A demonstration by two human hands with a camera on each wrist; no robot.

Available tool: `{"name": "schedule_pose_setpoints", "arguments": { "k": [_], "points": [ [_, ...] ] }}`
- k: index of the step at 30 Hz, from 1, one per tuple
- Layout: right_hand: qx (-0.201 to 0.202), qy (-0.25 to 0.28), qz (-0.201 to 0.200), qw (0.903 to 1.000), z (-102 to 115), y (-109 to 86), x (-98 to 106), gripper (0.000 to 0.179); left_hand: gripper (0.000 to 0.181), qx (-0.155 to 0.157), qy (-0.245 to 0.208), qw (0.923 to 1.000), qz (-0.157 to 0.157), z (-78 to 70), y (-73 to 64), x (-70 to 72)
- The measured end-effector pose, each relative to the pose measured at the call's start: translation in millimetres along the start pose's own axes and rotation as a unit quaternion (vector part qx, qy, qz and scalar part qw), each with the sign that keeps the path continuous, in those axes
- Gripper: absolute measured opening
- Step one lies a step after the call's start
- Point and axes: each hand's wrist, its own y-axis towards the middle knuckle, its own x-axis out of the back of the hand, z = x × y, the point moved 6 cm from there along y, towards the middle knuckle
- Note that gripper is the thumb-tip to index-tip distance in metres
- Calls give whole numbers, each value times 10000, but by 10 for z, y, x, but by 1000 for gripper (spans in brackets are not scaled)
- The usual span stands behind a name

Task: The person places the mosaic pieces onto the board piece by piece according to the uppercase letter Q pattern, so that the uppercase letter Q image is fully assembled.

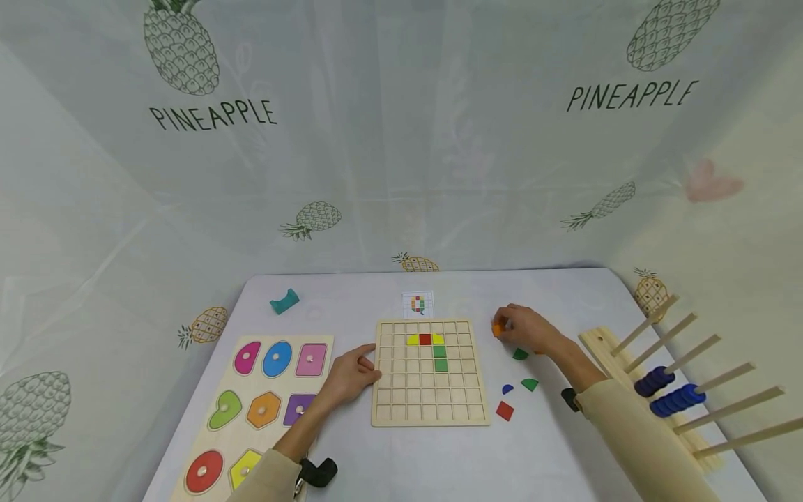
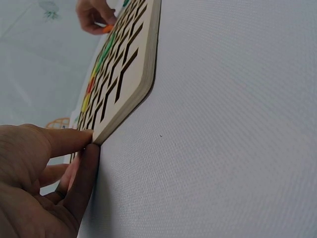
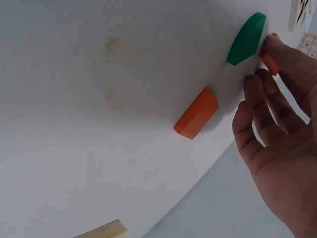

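A wooden grid board (image 1: pixel 408 399) lies in the middle of the table. Its upper cells hold a red tile (image 1: pixel 425 339), a yellow piece on either side, and two green tiles (image 1: pixel 440 358) below the right one. At the board's left edge, my left hand (image 1: pixel 348 376) grips the rim between thumb and finger (image 2: pixel 74 141). My right hand (image 1: pixel 525 328), right of the board, pinches an orange block (image 3: pixel 269 62). Beside those fingertips lies a green curved piece (image 3: pixel 247 39), and a second orange block (image 3: pixel 196 114) rests on the table near the curled lower fingers.
Right of the board lie another green piece (image 1: pixel 530 384), a blue half-round piece (image 1: pixel 507 389) and a red square (image 1: pixel 505 411). A pattern card (image 1: pixel 417 305) sits behind the board. The shape puzzle (image 1: pixel 251 380) is left, with a teal piece (image 1: pixel 285 301) behind; a peg rack (image 1: pixel 605 341) stands right.
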Motion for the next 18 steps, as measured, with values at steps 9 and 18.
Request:
{"name": "schedule_pose_setpoints", "arguments": {
  "k": [9, 18],
  "points": [
    [136, 190, -10, 9997, 98, -14, 1, 10, 61, 5, 9, 10000, -12, 8, 8, 3],
    [401, 226, 71, 9989, 330, -23, -5, 10, 62, 9, 7, 10000, 9, 17, 11, -1]
  ]
}}
